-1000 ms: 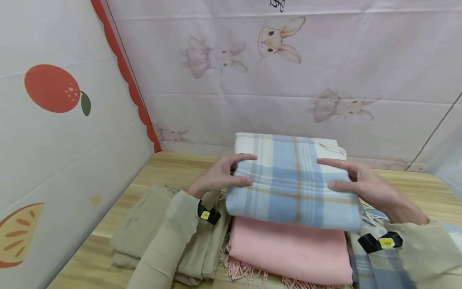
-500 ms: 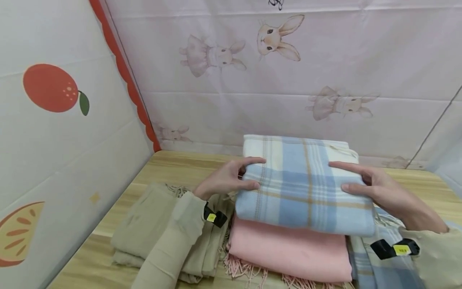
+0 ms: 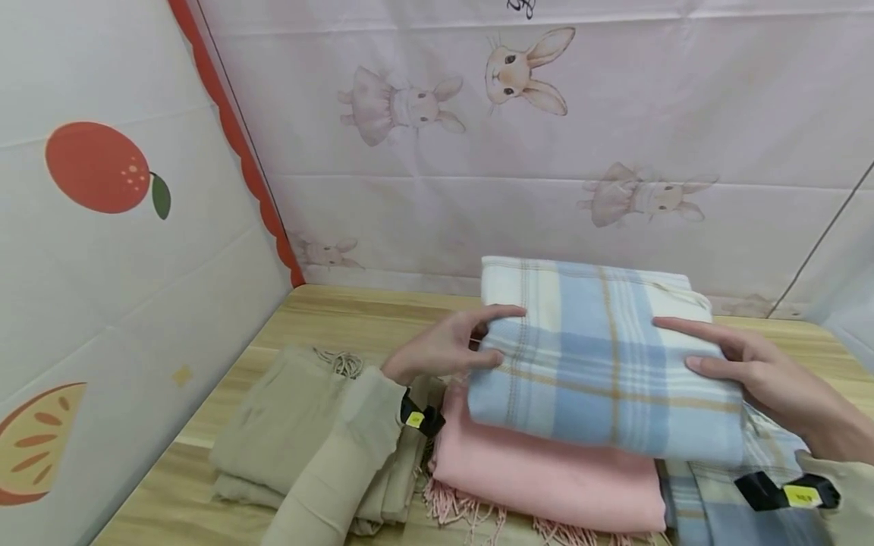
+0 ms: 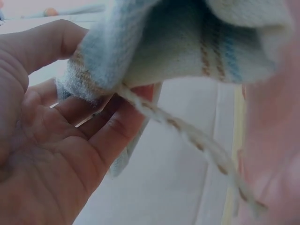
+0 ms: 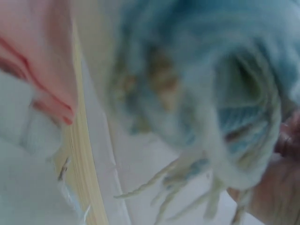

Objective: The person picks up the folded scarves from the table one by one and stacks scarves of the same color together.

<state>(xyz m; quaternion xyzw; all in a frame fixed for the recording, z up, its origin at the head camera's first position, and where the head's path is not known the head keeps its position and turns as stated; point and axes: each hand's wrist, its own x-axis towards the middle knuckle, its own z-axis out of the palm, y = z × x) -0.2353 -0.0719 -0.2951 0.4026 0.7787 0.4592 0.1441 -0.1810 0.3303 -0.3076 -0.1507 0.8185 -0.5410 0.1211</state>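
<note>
A folded blue-and-white plaid scarf (image 3: pixel 587 356) is held between both hands, raised over a folded pink scarf (image 3: pixel 546 485) and overhanging its right side. My left hand (image 3: pixel 451 345) grips the left end, thumb and a finger on top. In the left wrist view, other fingers (image 4: pixel 115 129) of that hand lie beneath the fabric, beside a dangling twisted tassel (image 4: pixel 187 136). The right hand (image 3: pixel 765 371) grips the opposite end, thumb and forefinger on the upper face; its underside is hidden. Blurred folds and fringe (image 5: pixel 187 183) fill the right wrist view.
On the wooden table (image 3: pixel 355 311), a folded beige scarf (image 3: pixel 280 425) lies left, partly behind the left sleeve. Another plaid scarf (image 3: pixel 744 508) lies right of the pink one. A rabbit-print backdrop (image 3: pixel 410 205) rises behind the table, and a fruit-print one (image 3: pixel 136 288) at left.
Both hands have carried the plaid scarf steadily to the right and slightly toward the front. More of the pink scarf's left side shows. The other scarves lie where they were.
</note>
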